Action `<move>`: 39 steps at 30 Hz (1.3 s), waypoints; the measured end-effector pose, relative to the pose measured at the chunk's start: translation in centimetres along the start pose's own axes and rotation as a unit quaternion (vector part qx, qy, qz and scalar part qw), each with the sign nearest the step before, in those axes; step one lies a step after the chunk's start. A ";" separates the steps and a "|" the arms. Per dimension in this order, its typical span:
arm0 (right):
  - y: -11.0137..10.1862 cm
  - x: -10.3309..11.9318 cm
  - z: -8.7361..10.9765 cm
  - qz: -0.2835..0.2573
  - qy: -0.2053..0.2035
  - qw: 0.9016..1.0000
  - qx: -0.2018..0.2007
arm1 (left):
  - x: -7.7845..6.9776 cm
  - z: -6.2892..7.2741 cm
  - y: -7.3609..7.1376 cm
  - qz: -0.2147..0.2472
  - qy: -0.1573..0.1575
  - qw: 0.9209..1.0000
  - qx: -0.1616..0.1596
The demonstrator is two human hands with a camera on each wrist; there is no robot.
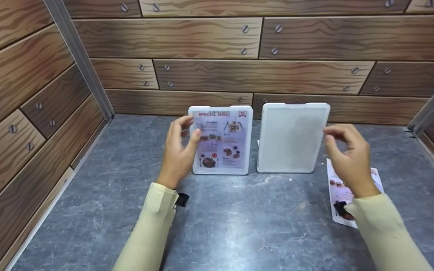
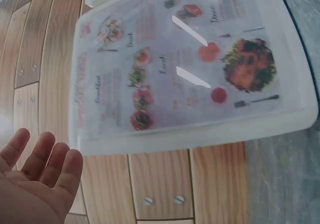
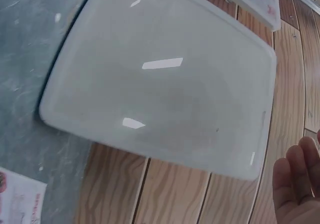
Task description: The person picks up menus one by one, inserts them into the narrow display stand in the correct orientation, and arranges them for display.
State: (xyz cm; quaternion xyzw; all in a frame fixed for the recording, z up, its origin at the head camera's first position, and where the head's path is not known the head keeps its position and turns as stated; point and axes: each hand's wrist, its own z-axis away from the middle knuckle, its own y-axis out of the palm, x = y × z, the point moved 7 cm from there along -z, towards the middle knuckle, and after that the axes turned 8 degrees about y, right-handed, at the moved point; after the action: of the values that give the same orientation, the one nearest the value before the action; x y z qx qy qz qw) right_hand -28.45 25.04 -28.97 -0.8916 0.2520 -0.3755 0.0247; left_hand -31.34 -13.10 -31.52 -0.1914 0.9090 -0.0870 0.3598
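Two white-framed menu stands are upright side by side on the grey marbled table. The left menu stand (image 1: 222,141) shows a printed "Special Menu" sheet behind its clear front; the right stand (image 1: 290,139) has a blank pale face. My left hand (image 1: 179,148) is at the left edge of the printed stand, fingers loosely bent and thumb apart, gripping nothing. Beside the blank stand's right edge is my right hand (image 1: 347,154), its fingers relaxed and holding nothing; the right wrist view shows them apart from the frame. A loose menu sheet (image 1: 339,195) lies partly hidden under my right forearm.
A wood-plank patterned wall (image 1: 202,39) rises behind the stands, with another at the left side (image 1: 17,113). Grey metal strips mark the corners. The table top (image 1: 239,222) extends in front of the stands toward me.
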 end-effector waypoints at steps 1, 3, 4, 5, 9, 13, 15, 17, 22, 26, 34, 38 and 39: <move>-0.3 -0.3 0.2 0.000 0.005 1.000 -0.002 | 0.1 0.0 -0.1 0.002 -0.003 1.000 -0.001; -0.9 -1.1 0.6 0.002 0.016 1.000 -0.006 | 0.5 -0.1 -0.3 0.004 -0.010 1.000 -0.009; -1.2 -1.5 0.8 0.001 0.023 1.000 -0.007 | 0.7 -0.2 -0.4 0.007 -0.018 1.000 -0.014; -1.6 -1.9 1.0 -0.001 0.029 1.000 -0.009 | 1.0 -0.2 -0.4 0.010 -0.029 0.999 -0.019; -2.4 -3.2 1.8 0.002 0.053 0.999 -0.008 | 2.4 0.0 -0.4 0.027 -0.086 0.995 -0.031; -2.8 -4.9 2.2 0.021 0.073 0.997 0.003 | 3.9 0.4 0.0 0.039 -0.140 0.989 -0.021; -3.0 -6.3 2.3 0.027 0.085 0.996 0.004 | 4.7 0.6 0.3 0.038 -0.160 0.986 -0.010; -3.2 -7.6 2.5 0.027 0.097 0.995 0.005 | 5.4 0.8 0.7 0.029 -0.175 0.984 0.004; -3.1 -9.4 3.0 0.024 0.134 0.990 0.030 | 7.1 1.7 1.7 -0.001 -0.205 0.978 0.042; -3.2 -9.9 3.2 0.044 0.147 0.987 0.043 | 7.8 2.1 2.5 -0.007 -0.214 0.974 0.071; -2.7 -10.0 3.0 0.062 0.148 0.985 0.062 | 8.7 2.9 2.8 -0.061 -0.232 0.965 0.105; -2.4 -9.8 3.0 0.060 0.149 0.985 0.061 | 9.2 3.5 2.3 -0.084 -0.246 0.959 0.113; -2.3 -9.8 3.1 0.062 0.150 0.985 0.061 | 9.3 3.6 2.1 -0.086 -0.246 0.959 0.112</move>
State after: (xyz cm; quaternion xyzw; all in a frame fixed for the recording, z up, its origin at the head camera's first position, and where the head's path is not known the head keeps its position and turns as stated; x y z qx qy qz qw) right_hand -31.19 31.22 -37.09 -0.8044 0.2845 -0.5176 0.0645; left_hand -35.67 -15.03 -40.52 -0.2427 0.7570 -0.1685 0.5828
